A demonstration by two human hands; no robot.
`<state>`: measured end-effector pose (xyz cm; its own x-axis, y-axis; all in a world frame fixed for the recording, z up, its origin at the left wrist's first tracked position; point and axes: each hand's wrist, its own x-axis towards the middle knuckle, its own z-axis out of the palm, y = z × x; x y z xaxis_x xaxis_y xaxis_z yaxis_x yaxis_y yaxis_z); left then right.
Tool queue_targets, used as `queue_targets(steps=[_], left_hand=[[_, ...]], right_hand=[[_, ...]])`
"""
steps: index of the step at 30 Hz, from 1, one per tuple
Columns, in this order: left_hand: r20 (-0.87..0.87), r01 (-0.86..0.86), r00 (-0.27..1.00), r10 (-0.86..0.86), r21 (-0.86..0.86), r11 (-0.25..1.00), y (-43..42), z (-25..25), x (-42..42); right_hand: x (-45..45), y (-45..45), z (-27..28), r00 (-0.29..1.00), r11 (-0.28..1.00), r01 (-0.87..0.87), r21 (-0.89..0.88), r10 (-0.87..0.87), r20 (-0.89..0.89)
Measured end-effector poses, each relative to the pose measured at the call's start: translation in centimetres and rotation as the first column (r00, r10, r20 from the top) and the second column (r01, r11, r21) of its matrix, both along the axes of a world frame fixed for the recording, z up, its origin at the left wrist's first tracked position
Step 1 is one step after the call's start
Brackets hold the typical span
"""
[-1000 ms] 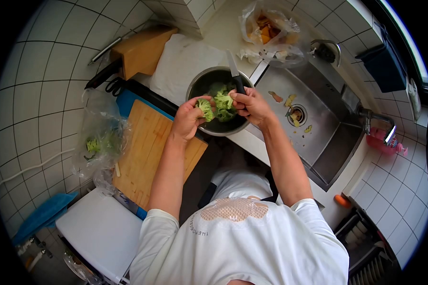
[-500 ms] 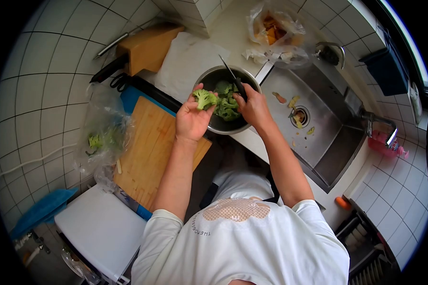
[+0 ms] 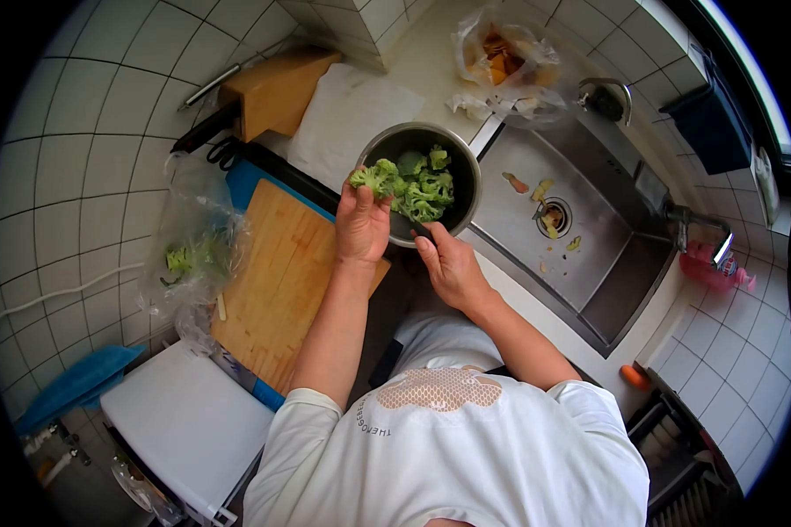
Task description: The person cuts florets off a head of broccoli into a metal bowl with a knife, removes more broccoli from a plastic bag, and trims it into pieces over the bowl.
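My left hand [image 3: 363, 224] is closed around a piece of broccoli [image 3: 377, 177] at the left rim of a metal bowl [image 3: 468, 180]. Cut broccoli florets [image 3: 425, 191] lie inside the bowl. Near the bowl's front rim, my right hand [image 3: 449, 263] grips a knife [image 3: 423, 234] by its dark handle. The blade is hard to make out against the bowl and the florets.
A wooden cutting board [image 3: 277, 272] lies to the left, beside a plastic bag [image 3: 198, 246] with broccoli in it. On the right is a steel sink [image 3: 598, 263] with peel scraps around its drain. A bag of orange peelings [image 3: 504, 66] stands behind; a knife block [image 3: 281, 88] is back left.
My right hand has moved down and toward me with the knife, from above the bowl to its front rim. My left hand with the broccoli has shifted slightly.
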<state>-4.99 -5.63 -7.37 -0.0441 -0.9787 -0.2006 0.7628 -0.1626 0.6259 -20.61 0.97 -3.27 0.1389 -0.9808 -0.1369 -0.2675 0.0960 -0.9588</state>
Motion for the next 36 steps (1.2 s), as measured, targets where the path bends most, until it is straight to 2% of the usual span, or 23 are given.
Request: queue_targets(steps=[1, 11, 13, 15, 17, 26, 29, 32, 34, 35, 36], left_hand=[[-0.004, -0.011, 1.0, 0.011, 0.001, 1.0, 0.0, 0.0, -0.1], [0.061, -0.041, 0.997, 0.04, 0.003, 0.999, 0.2, 1.0, -1.1], [0.071, -0.045, 0.996, 0.045, 0.0, 0.999, 0.3, 0.7, -1.1], [0.082, -0.049, 0.995, 0.049, -0.003, 0.999, 0.4, 0.7, -1.3], [0.165, -0.082, 0.983, 0.082, -0.009, 0.997, 0.6, 1.1, -1.7], [0.169, -0.002, 0.986, 0.009, -0.039, 0.999, 1.5, 1.4, -2.7], [0.203, -0.062, 0.977, 0.067, -0.035, 0.997, 1.5, 0.9, -3.1], [0.185, -0.041, 0.982, 0.047, -0.034, 0.999, 1.0, 1.2, -2.9], [0.139, -0.022, 0.99, 0.023, -0.011, 1.0, 0.8, 1.3, -2.4], [0.089, 0.001, 0.996, -0.002, 0.01, 1.0, 0.8, 1.4, -2.2], [0.09, 0.0, 0.996, -0.001, 0.011, 1.0, 0.7, 1.4, -2.1]], right_hand=[[0.0, 0.1, -0.1, 1.0, 0.999, -0.003, -0.045, 0.002, -0.025], [-0.4, 0.3, 0.4, 0.988, 0.999, -0.023, -0.032, 0.018, -0.156], [-0.3, 0.3, 0.5, 0.98, 0.996, 0.002, -0.086, -0.019, -0.199], [-0.2, 0.4, 0.3, 0.978, 0.995, 0.006, -0.099, -0.027, -0.205], [-0.2, 0.4, 0.0, 0.977, 0.994, 0.011, -0.111, -0.035, -0.212], [-0.2, -0.5, -1.5, 0.974, 0.997, -0.032, -0.074, 0.015, -0.226], [-0.2, -1.2, -1.8, 0.963, 0.996, -0.013, -0.091, -0.012, -0.269], [-0.4, -1.9, -1.8, 0.977, 0.999, -0.02, -0.031, 0.013, -0.214], [-0.7, -2.3, -2.2, 0.999, 0.996, -0.02, 0.086, 0.017, 0.04], [-0.9, -2.5, -2.4, 0.999, 0.996, -0.021, 0.086, 0.017, 0.041], [-1.1, -2.6, -2.6, 0.99, 0.981, -0.06, 0.183, 0.034, 0.139]])
